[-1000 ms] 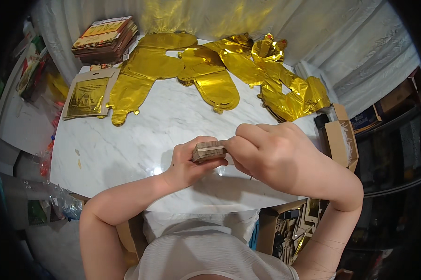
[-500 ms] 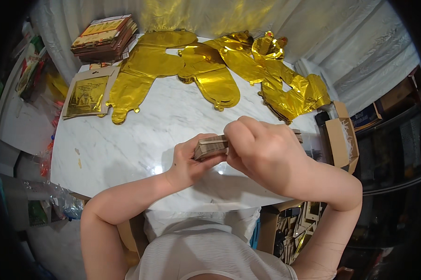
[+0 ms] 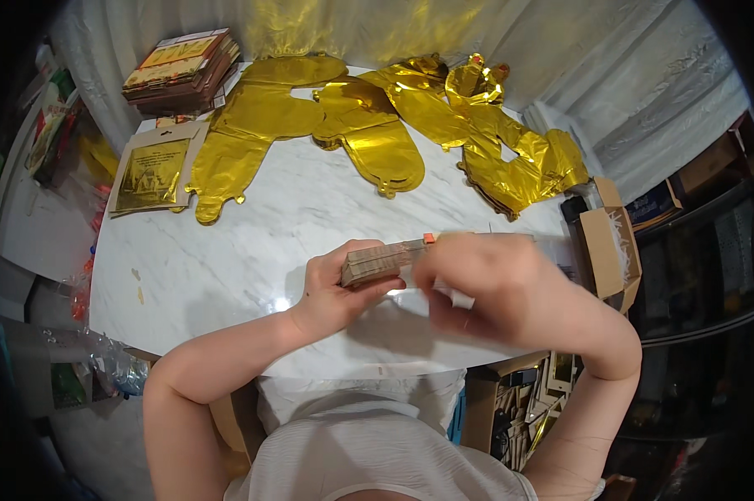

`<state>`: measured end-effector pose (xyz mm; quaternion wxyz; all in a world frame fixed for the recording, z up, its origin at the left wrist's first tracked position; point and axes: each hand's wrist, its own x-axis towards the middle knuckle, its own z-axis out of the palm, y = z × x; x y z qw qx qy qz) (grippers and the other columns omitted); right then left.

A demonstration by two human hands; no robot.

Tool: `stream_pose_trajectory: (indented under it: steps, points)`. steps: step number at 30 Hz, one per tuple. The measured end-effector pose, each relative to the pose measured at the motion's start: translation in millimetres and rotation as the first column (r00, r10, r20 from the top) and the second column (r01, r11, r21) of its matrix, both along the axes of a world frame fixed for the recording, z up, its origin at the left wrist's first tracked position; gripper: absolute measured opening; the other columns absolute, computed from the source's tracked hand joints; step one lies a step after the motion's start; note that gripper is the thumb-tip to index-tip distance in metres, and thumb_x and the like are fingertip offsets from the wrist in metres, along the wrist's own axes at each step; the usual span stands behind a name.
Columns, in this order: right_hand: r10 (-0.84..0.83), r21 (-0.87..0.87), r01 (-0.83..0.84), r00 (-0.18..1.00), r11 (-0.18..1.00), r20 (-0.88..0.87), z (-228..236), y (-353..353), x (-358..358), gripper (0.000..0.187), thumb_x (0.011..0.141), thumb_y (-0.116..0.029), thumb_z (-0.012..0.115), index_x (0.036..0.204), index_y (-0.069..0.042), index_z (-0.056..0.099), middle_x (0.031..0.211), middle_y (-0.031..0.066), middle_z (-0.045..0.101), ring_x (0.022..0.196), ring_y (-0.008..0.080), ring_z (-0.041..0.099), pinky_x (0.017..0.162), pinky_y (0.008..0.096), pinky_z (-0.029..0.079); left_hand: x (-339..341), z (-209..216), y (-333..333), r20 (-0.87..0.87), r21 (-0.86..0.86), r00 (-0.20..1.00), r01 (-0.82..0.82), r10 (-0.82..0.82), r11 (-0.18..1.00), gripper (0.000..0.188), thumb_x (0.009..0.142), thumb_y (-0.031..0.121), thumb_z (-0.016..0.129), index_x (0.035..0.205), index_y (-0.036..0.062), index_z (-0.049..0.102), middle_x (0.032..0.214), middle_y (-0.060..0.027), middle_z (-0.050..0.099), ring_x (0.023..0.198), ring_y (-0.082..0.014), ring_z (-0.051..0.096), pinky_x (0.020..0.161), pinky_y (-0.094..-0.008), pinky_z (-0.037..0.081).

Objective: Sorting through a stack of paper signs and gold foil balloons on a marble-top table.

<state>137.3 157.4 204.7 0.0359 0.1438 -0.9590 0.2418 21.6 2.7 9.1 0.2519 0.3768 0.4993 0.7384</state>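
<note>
A: Doing what w/ the hands?

B: Gripping a layered brown stack (image 3: 373, 263) by its left end w/ the left hand (image 3: 331, 284), edge-on to view. Curling the right hand (image 3: 494, 280) just beside the stack's right part; blurred, so can't tell if pinching anything.

A: Held where?

B: Above a white marbled table (image 3: 226, 263), between both hands. Showing a small orange-red tab (image 3: 429, 239) near right fingers, at stack's far edge.

A: Which step, & what next?

B: Judging by pose: prob. mid-way thru handling the stack, steadying w/ left, doing fine finger work w/ right. Prob. calls next for a firm left grip, careful right fingertips & layers kept lined up.

A: Anything further out?

B: Beyond stack: gold foil shapes (image 3: 260, 121), lying flat, but crumpled far right of stack. Far left of stack: gold-fronted packet (image 3: 153, 175); behind that, pile of flat packs (image 3: 180, 75). Right of stack: opened carton (image 3: 598, 250). Nearer the body than stack, to its right: cardboard box (image 3: 482, 405) w/ more packs.
</note>
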Motion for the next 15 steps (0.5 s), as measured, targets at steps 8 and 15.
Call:
stream_pose_trajectory:
  steps: [8, 15]
  points:
    - [0.202, 0.315, -0.285, 0.941, 0.906, 0.270, -121.0, -26.4, 39.0, 0.029, 0.087, -0.016, 0.065, 0.111, -0.002, 0.056, 0.103, 0.0113, 0.063, 0.085, 0.0267, 0.070, 0.064, 0.0374, 0.061, -1.0, 4.7, 0.7, -0.093, -0.056, 0.996, 0.006, -0.011, 0.998, 0.042, 0.085, 0.000, 0.085, 0.120, -0.0023, 0.062, 0.106, -0.0076, 0.076, 0.098, -0.0119, 0.071, 0.090, -0.0300, 0.060]
    - [0.183, 0.505, -0.158, 0.983, 0.849, 0.000, -90.2, -27.0, 39.6, 0.051, 0.081, -0.018, 0.067, 0.128, 0.001, 0.061, 0.103, 0.0069, 0.062, 0.084, 0.0211, 0.068, 0.060, 0.0317, 0.059, -1.3, 6.4, 1.4, -0.102, -0.063, 0.995, -0.005, -0.002, 0.998, 0.043, 0.084, 0.002, 0.087, 0.119, -0.0025, 0.062, 0.105, -0.0077, 0.076, 0.097, -0.0119, 0.071, 0.089, -0.0293, 0.060]
